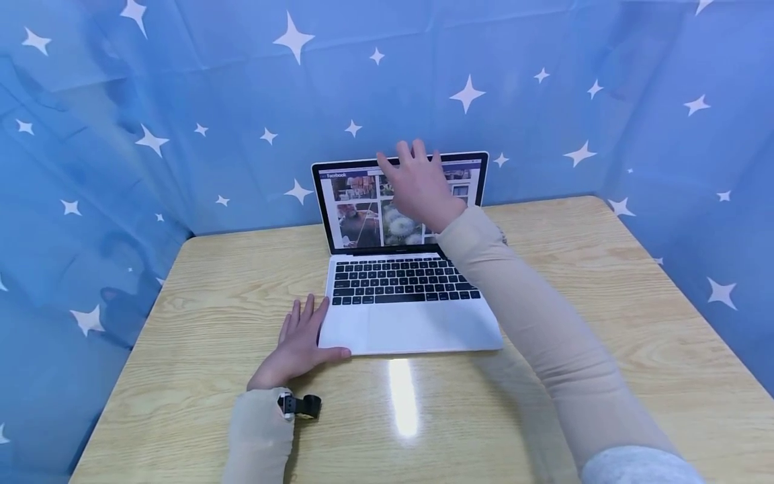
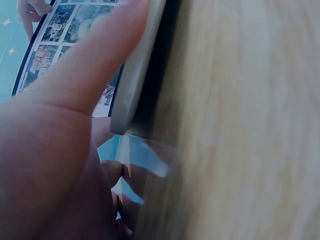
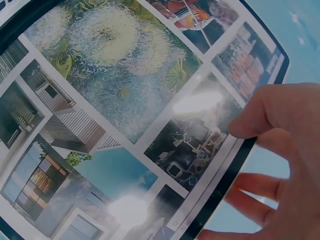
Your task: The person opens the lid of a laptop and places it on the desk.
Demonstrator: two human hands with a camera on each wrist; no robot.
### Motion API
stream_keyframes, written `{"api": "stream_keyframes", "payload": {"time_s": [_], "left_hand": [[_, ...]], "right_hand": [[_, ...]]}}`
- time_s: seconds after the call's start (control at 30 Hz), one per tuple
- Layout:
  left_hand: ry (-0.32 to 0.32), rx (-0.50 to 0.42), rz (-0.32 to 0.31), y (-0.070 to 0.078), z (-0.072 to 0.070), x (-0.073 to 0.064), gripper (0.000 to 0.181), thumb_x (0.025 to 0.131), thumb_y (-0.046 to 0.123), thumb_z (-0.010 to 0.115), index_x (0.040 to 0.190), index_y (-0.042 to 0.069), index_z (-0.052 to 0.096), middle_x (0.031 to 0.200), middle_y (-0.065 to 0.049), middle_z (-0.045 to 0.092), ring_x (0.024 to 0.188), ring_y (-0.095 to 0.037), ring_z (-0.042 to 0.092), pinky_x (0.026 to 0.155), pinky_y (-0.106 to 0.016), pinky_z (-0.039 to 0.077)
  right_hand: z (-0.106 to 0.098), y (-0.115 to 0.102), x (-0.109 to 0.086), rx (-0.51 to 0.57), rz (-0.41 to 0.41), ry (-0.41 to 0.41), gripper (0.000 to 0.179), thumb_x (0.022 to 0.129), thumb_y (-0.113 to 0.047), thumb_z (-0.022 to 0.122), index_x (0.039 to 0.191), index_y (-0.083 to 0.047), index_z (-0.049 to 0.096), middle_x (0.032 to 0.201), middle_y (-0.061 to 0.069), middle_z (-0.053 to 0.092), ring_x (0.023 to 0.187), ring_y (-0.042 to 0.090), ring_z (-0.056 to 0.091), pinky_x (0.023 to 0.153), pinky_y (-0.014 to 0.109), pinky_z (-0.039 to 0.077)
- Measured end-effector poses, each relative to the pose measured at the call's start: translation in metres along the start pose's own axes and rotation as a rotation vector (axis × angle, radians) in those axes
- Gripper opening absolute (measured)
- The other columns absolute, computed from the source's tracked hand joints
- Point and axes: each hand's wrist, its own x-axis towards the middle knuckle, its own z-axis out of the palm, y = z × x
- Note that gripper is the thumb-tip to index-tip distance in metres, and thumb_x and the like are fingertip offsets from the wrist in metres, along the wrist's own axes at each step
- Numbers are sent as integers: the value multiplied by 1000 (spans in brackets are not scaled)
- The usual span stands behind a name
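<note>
A silver laptop (image 1: 435, 326) stands with its lid raised on the wooden table. Its lit screen (image 1: 358, 225) displays a page of pictures headed "Facebook". My right hand (image 1: 420, 188) reaches across and pinches the lid's top edge. In the right wrist view, the thumb (image 3: 250, 117) presses the front of the screen while the other fingers (image 3: 250, 202) pass behind it. At the laptop's front left corner, my left hand (image 1: 299, 346) lies with its fingers stretched along the side. Its thumb (image 2: 95, 55) rests on the front edge, as the left wrist view shows.
Light wooden table (image 1: 242, 282) surrounds the laptop, with a bright reflection in front. A blue cloth (image 1: 230, 87) with white stars hangs behind and along both sides. A black strapped device (image 1: 300, 406) is on the left wrist. The right sleeve (image 1: 544, 316) covers part of the keyboard's right side.
</note>
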Motion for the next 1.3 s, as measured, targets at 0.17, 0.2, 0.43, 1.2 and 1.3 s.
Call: {"api": "stream_keyframes", "payload": {"time_s": [0.17,0.2,0.43,1.2,1.3], "left_hand": [[2,4,-6,1,2,0,115,58,73,61,145,21,7,148,-12,-7,131,-33,-17,103,-52,-7],[4,3,-3,1,2,0,115,58,73,61,145,21,7,149,-12,-7,131,-33,-18,103,-52,-7],[7,12,7,0,2,1,114,58,72,61,145,20,8,149,-12,-7,131,-33,-17,103,-52,-7],[15,12,-8,2,5,2,114,58,74,60,145,22,8,149,-12,-6,132,-33,-16,103,-52,-7],[17,9,-11,3,5,2,114,58,74,60,145,21,9,149,-12,-6,132,-33,-16,103,-52,-7]], "right_hand": [[2,2,0,0,2,-1,74,82,-28,58,144,-21,18,127,21,32,112,40,31,87,62,33],[3,2,0,1,4,1,74,82,-28,58,144,-21,19,127,21,32,112,40,31,87,62,33],[5,3,0,20,8,2,70,83,-25,56,143,-21,21,127,21,32,112,40,31,87,62,34],[6,4,3,62,26,28,66,84,-21,53,143,-21,22,129,21,31,115,41,28,86,69,27],[5,5,3,57,25,7,68,84,-24,54,143,-22,20,130,21,29,117,42,27,87,68,26]]}}
